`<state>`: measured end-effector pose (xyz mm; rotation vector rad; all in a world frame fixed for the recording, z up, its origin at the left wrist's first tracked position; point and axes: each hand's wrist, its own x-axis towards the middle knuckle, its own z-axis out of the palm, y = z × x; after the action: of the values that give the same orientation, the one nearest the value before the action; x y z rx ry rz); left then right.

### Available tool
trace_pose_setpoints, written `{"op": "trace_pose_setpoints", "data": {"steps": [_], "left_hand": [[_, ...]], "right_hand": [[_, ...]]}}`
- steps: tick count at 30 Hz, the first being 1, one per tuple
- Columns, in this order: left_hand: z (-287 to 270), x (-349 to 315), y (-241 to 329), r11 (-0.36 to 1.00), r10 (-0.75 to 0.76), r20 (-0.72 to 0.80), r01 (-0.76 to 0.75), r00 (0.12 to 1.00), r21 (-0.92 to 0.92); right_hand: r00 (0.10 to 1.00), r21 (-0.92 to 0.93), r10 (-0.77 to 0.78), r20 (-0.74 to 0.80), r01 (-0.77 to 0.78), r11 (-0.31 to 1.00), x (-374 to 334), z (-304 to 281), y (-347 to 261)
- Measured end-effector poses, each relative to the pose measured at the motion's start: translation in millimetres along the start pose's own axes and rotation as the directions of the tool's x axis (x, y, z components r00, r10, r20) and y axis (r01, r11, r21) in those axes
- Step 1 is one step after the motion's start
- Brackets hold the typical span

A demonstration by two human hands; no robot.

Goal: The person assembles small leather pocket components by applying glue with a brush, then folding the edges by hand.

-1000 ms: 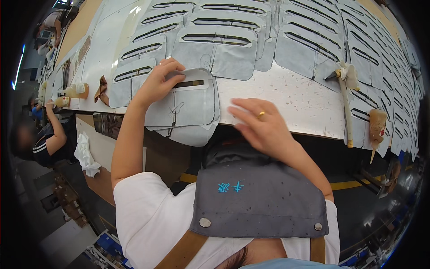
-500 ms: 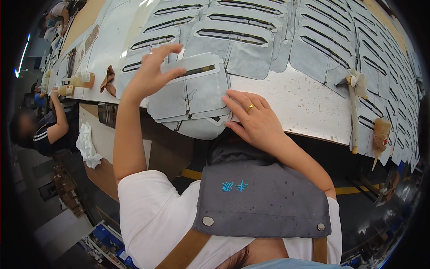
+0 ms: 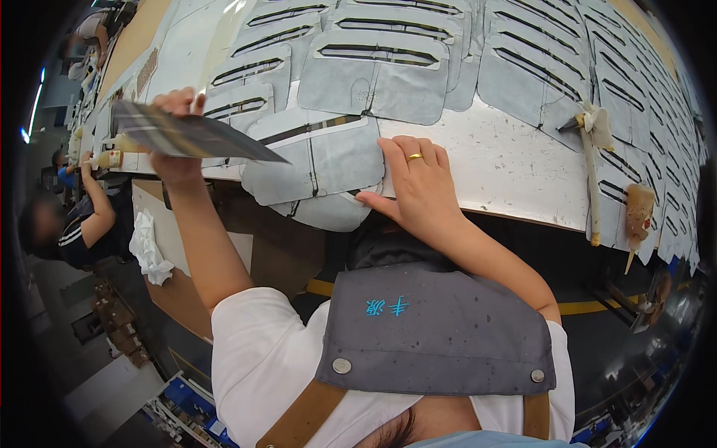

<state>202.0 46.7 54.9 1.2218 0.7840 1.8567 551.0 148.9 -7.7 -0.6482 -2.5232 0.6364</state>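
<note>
My left hand [image 3: 178,166] is closed on a thin flat panel [image 3: 202,136], lifted and tilted above the table's near edge. The panel's dark plaid face shows, and it hides part of the hand. Below and right of it lies a small stack of grey panels [image 3: 340,158], each with a long slot and a dark cord; the lowest overhang the table edge. My right hand [image 3: 426,183], with a gold ring, lies at the stack's right edge, fingers stretched and thumb apart. The thumb tip touches the lower panels' edge.
Rows of overlapping grey slotted panels [image 3: 411,93] cover much of the white table [image 3: 515,168]. A brush [image 3: 594,179] and a glue bottle [image 3: 638,213] lie at the right. Another bottle [image 3: 110,158] and a co-worker [image 3: 82,224] are at the left. Crumpled white cloth [image 3: 149,250] hangs over a box.
My left hand, earlier open over the stack, has moved left and now holds a lifted panel. My right hand has stayed by the stack, its thumb spread slightly wider.
</note>
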Motion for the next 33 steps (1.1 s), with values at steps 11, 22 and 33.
{"op": "trace_pose_setpoints", "data": {"steps": [11, 22, 33], "left_hand": [[74.3, -11.5, 0.6, 0.916, -0.083, -0.228, 0.164, 0.97, 0.367], [247.0, 40.5, -174.5, 0.608, -0.5, 0.297, 0.085, 0.814, 0.789], [287.8, 3.7, -213.8, 0.496, -0.253, 0.602, -0.433, 0.757, 0.752]], "right_hand": [[0.993, 0.144, -0.027, -0.112, 0.043, 0.989, 5.5, -21.0, 4.8], [0.746, 0.701, 0.664, 0.036, -0.493, 0.516, -60.2, -124.1, 85.3], [0.734, 0.458, 0.678, 0.03, -0.613, 0.643, -79.9, -132.2, 114.4]]}}
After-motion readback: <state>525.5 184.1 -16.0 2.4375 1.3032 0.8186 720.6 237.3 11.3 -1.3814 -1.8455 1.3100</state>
